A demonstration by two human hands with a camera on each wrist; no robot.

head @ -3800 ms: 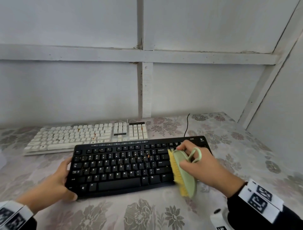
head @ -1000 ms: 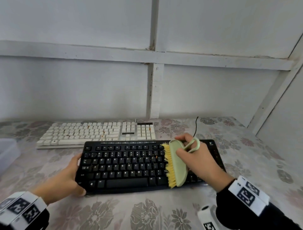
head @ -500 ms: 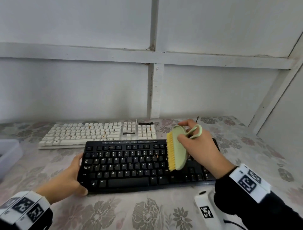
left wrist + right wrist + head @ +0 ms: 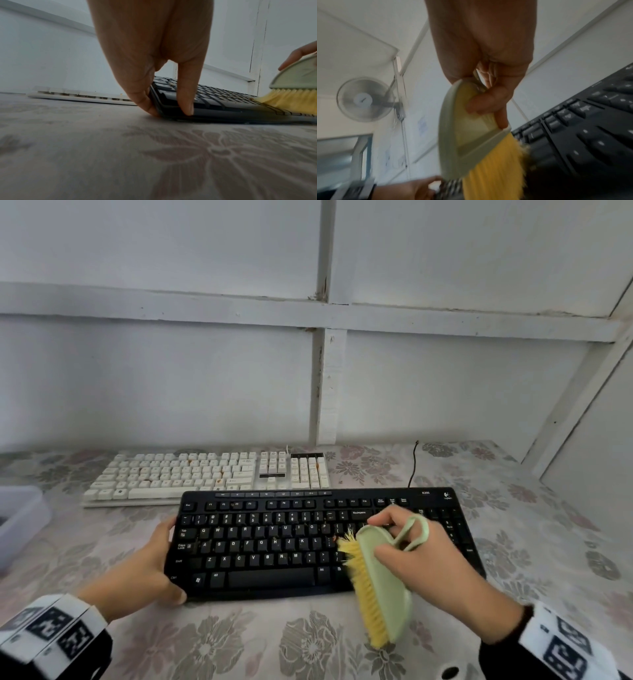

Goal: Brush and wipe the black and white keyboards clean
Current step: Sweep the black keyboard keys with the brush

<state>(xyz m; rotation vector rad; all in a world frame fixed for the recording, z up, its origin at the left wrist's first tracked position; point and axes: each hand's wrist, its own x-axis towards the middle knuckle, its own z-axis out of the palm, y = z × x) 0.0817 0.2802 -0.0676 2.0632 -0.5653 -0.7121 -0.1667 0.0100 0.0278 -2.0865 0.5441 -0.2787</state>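
Now the right hand (image 4: 416, 556), gripping the brush (image 4: 382, 587), has swept down to the black keyboard's (image 4: 274, 542) front edge (crumbs remain); left hand (image 4: 147, 570) clamps its end.

Near me on the table (image 4: 548, 542) lies one keyboard (image 4: 274, 546); second keyboard (image 4: 205, 474) just behind, offset left. Brush (image 4: 380, 583) over its right half. Tray (image 4: 20, 518) far left.

Bare desk (image 4: 534, 529) lies right of the black keyboard (image 4: 274, 542); white keyboard (image 4: 205, 477) blocks just behind, grey tray (image 4: 20, 518) well left.
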